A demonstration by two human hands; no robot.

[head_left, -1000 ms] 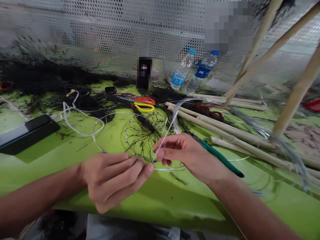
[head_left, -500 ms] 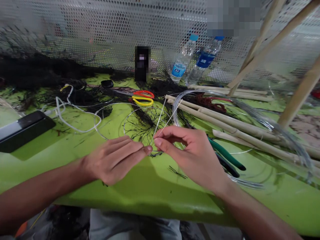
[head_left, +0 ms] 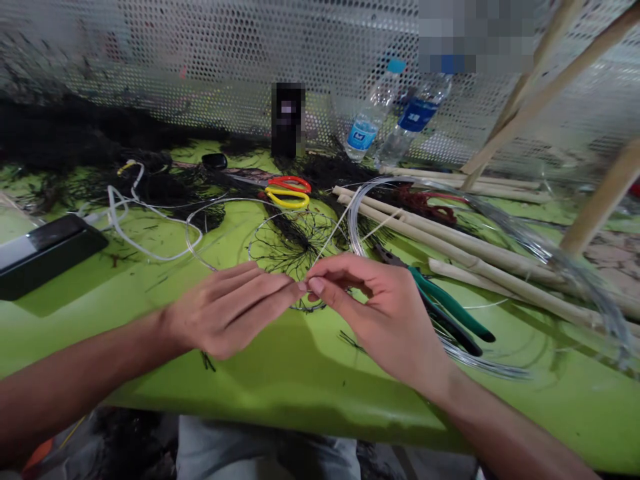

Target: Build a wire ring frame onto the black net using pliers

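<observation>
Right hand (head_left: 385, 313) pinched nearly closed on a white strand (head_left: 336, 230) at the near side of a wire hoop (head_left: 306, 309), I could lose it if my fingertips slacken beside my left hand (head_left: 235, 307), its grip hidden.

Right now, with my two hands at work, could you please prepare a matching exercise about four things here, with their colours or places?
Things:
1. scissors
2. pliers
3. thin white strand
4. dark box

Colours or places:
A. at the left edge of the picture
B. one green handle, one black
C. reaching the right hand
D. one red handle, one yellow

Pairs: 1-D, 2-B, 3-C, 4-A
</observation>
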